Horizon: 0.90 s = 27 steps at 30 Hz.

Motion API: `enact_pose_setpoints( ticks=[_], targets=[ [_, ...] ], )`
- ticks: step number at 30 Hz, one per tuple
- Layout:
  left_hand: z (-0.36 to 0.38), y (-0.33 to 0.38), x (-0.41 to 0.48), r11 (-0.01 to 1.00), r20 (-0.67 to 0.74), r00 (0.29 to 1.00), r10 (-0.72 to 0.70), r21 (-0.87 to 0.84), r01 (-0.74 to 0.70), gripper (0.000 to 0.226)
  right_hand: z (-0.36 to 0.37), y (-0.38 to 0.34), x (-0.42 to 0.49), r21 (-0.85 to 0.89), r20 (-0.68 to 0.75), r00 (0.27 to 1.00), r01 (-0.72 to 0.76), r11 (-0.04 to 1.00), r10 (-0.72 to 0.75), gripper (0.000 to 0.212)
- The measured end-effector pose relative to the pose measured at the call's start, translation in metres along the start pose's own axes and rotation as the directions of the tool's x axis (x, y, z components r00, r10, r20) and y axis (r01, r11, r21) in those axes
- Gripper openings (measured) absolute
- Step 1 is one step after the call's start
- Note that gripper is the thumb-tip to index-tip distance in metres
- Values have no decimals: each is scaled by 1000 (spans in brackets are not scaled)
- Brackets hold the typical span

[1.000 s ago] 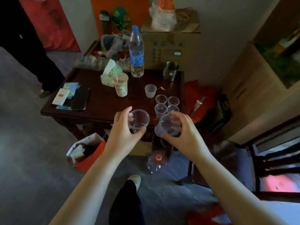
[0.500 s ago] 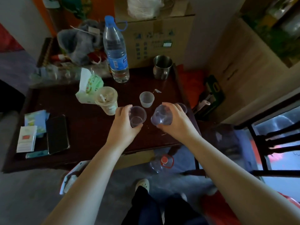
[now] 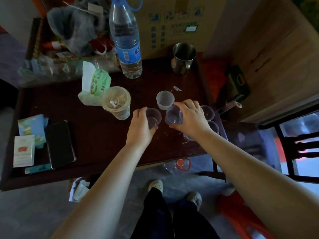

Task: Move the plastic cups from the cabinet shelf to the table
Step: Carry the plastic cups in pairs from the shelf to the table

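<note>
My left hand (image 3: 140, 125) grips a clear plastic cup (image 3: 153, 117), held upright low over the dark wooden table (image 3: 96, 135). My right hand (image 3: 191, 118) grips a second clear cup (image 3: 173, 116), tilted toward the left. Both cups are right of the table's middle. Behind my right hand stand more clear cups (image 3: 208, 112), partly hidden by my wrist. A frosted white cup (image 3: 165, 100) stands just beyond the two held cups.
An iced drink cup with lid (image 3: 116, 102), a tissue pack (image 3: 95, 85), a large water bottle (image 3: 126, 42) and a steel mug (image 3: 183, 57) stand on the table. A phone (image 3: 59, 144) and card packs (image 3: 24, 150) lie at its left. A dark chair (image 3: 293, 144) is at the right.
I have stepped closer and both hands have carried their cups forward and lower, from beyond the table's near edge to over the tabletop beside the standing cups.
</note>
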<state>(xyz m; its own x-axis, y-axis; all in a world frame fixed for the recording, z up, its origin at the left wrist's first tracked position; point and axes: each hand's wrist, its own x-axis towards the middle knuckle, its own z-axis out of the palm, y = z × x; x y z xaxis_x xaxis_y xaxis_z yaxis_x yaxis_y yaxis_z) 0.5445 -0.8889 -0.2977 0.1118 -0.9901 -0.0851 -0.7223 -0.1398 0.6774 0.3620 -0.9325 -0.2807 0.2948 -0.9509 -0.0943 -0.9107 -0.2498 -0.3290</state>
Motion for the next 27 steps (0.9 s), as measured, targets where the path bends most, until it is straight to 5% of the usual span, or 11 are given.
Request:
enact_pose_setpoints(
  ticks=[27],
  targets=[
    [28,-22,15,999,72,997,-36,1,36,77,33,10,19,-54,70,997,11,998,-8,87]
  ],
)
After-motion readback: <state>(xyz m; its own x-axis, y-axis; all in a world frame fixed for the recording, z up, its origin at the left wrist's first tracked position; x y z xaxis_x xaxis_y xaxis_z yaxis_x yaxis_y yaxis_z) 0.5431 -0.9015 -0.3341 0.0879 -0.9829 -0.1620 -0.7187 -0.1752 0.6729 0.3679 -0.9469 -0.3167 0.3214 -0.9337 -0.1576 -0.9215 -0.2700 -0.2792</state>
